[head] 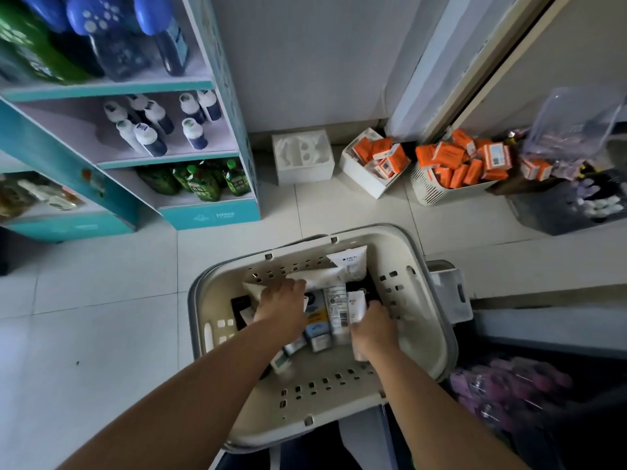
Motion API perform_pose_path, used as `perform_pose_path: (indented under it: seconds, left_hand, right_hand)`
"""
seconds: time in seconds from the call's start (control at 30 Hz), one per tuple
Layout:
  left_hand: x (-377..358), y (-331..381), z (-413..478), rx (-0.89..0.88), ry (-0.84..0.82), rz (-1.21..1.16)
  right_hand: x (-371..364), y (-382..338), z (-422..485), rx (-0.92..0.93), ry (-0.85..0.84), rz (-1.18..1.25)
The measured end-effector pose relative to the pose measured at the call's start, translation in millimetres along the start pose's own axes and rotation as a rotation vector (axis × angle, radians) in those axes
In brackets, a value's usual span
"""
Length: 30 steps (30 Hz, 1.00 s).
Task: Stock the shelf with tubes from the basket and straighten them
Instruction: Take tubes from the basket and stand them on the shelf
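both hands reach down into the cream plastic basket (pixel 424 334) on the tiled floor (pixel 101 317). the left hand (pixel 283 308) lies palm-down over the heap of tubes (pixel 336 310), its fingertips on a pale, flat tube lying crosswise at the far end; whether it is gripping that tube or only pressing on it cannot be told. the right hand (pixel 375 329) is curled around a white tube (pixel 356 308) beside the basket's right wall, fingers wrapped over it. the two hands are apart, with a barcode-marked white tube (pixel 339 315) and a blue-and-yellow one (pixel 317 322) lying between them. more tubes lie loosely toward the near end, pointing different ways, and a larger white one (pixel 351 261) leans against the far wall.

the teal display shelf (pixel 190 154) stands to the upper left, well apart from the basket. its top level holds blue-capped dark bottles (pixel 169 39), the middle level small white-capped bottles (pixel 152 123), the bottom level green bottles (pixel 203 181). against the wall sit a white moulded box (pixel 302 161), a white box (pixel 366 178) and a white slatted bin (pixel 437 188) full of orange cartons (pixel 454 161). purple packets (pixel 509 391) lie to the lower right.
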<state>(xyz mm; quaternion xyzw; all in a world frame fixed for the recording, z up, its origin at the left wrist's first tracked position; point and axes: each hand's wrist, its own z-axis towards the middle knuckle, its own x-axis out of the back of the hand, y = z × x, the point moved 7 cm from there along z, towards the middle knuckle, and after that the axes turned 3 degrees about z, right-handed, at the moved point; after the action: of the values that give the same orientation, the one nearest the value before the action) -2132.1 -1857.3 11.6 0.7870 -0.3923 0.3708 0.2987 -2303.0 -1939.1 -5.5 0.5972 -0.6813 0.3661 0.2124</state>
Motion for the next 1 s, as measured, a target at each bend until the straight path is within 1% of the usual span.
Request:
perform_pose_path:
  seconds: [0.1,0.2,0.3,0.43,0.5,0.57,0.63,0.7,0.77,0.83,0.9,0.93,1.0]
  left_hand:
    - [-7.0,5.3,-7.0,-0.014,-0.008,-0.144]
    - [-8.2,4.3,-18.3,-0.040,0.000,-0.304]
    - [-6.4,4.3,-27.4,-0.064,-0.051,-0.426]
    - [-6.5,-0.9,-33.0,0.045,-0.101,-0.663]
    - [-9.8,2.1,-33.9,0.076,-0.156,-0.813]
    - [-13.7,7.7,-35.2,0.092,-0.218,-1.003]
    - [-16.1,4.1,-37.0,0.164,-0.227,-1.147]
    - [-16.8,-8.5,-38.6,0.244,-0.187,-1.196]
    - [-18.0,-23.4,-42.0,0.309,-0.151,-1.177]
    - [-21.8,-34.7,-46.1,0.357,-0.149,-1.173]
    - [-24.0,-43.3,-50.8,0.396,-0.132,-1.166]
    - [-24.5,-47.0,-52.9,0.416,-0.118,-1.167]
    - [-24.0,-52.5,-57.2,0.455,-0.094,-1.187]
  right_hand:
    - [0.3,1.8,5.2,0.018,-0.020,-0.042]
    - [1.8,5.6,8.2,-0.006,-0.027,0.009]
    - [5.4,4.0,2.6,0.001,-0.020,0.056]
    - [15.1,-10.2,-12.5,0.085,0.007,0.000]
    - [18.7,-25.7,-22.6,0.165,-0.022,0.024]
    - [16.8,-42.4,-33.1,0.227,-0.117,0.125]
    - [9.1,-53.0,-38.7,0.251,-0.235,0.292]
    - [3.6,-57.4,-39.0,0.234,-0.315,0.491]
    - [-4.2,-51.6,-29.2,0.193,-0.332,0.580]
    - [-9.2,-40.7,-19.7,0.160,-0.299,0.459]
    - [-17.8,-24.8,-7.3,0.091,-0.247,0.273]
    - [-23.1,-18.6,-3.5,0.060,-0.245,0.208]
    - [-34.0,-17.9,-0.2,0.053,-0.268,0.132]
